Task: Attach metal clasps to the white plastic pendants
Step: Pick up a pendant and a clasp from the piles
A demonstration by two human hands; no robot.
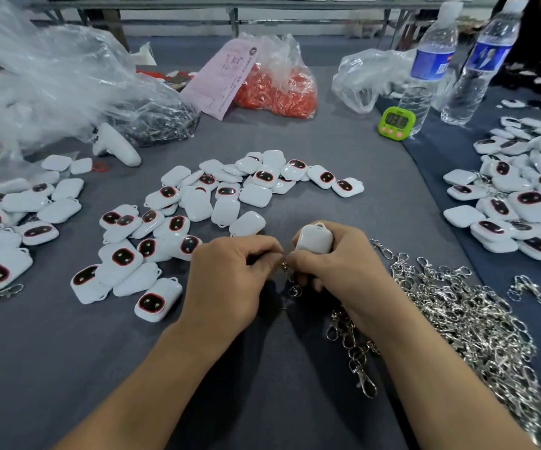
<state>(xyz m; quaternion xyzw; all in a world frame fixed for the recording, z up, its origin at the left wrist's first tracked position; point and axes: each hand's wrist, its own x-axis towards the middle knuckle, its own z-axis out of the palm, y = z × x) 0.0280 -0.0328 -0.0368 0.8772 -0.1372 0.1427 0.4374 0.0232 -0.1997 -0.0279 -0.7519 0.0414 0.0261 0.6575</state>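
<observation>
**Left.** Loose white pendants (19, 222) crowd the left edge of the counter (100, 368). A second spread (197, 203) lies in the middle, just far of the hands.

**Centre.** The left hand (227, 277) has its fingers curled, with thumb and forefinger pinched together on a metal clasp (290, 280) that dangles between the two hands. The right hand (337, 271) has its fingers clamped round the held pendant (314, 240). The pendant's hanging loop points to the far side, away from the clasp.

**Right.** A tangled clasp heap (457, 313) lies against the right forearm. A far-right pile (522, 203) of pendants sits well apart from it.

**Hazards (judged).** Because the loop faces away from the clasp, the pendant probably needs turning in the grip, and its smooth shell could slip free during that turn. The dangling clasp hangs near stray hooks from the heap. It may snag one and drag a string of them along.

**Room.** Bare counter shows near, between the forearms, and to the near left. The right side is hemmed in by metal, and the far side by pendants.
</observation>
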